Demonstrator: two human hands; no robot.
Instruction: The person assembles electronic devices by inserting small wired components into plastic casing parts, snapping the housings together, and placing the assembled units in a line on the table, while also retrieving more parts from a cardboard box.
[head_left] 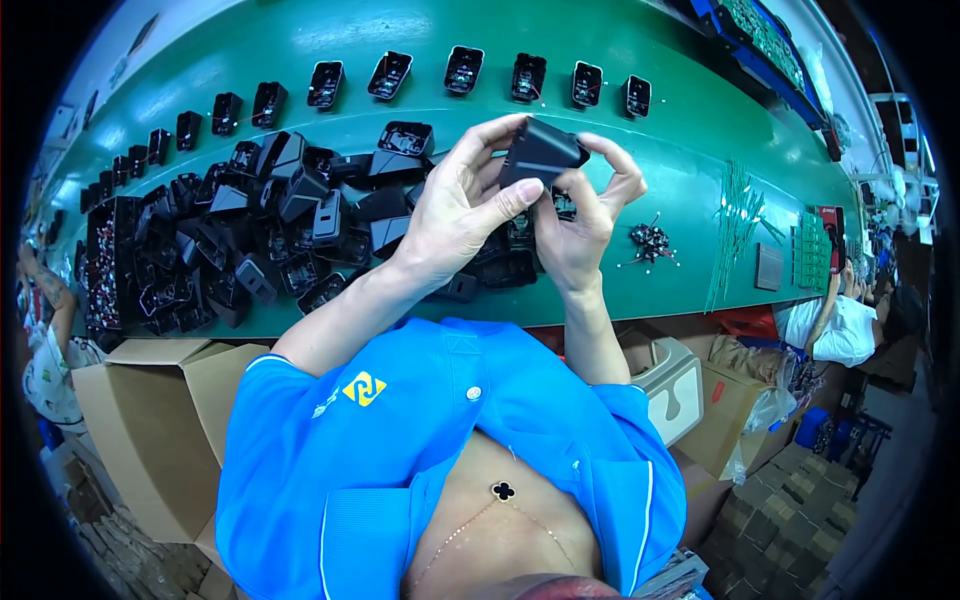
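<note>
Above the green workbench point(660, 180) I hold up a black plastic housing point(543, 150), tilted, between both hands. My left hand point(462, 195) grips its left side, thumb along the lower edge and fingers behind. At its right side, my right hand point(585, 205) is closed with bent fingers on the housing; what else those fingertips might pinch is hidden. Under my hands lie more black housings point(500, 268), part of a large heap point(250, 220) spreading to the left. A small bundle of wired parts point(650, 242) rests to the right of my right hand.
A curved row of open housings point(463, 70) with wires runs along the bench's far side. Green wires point(738, 220) and green circuit boards point(810, 250) lie at right. Cardboard boxes point(150, 430) and a plastic stool point(675, 390) stand below the bench. Other people point(830, 325) sit at both sides.
</note>
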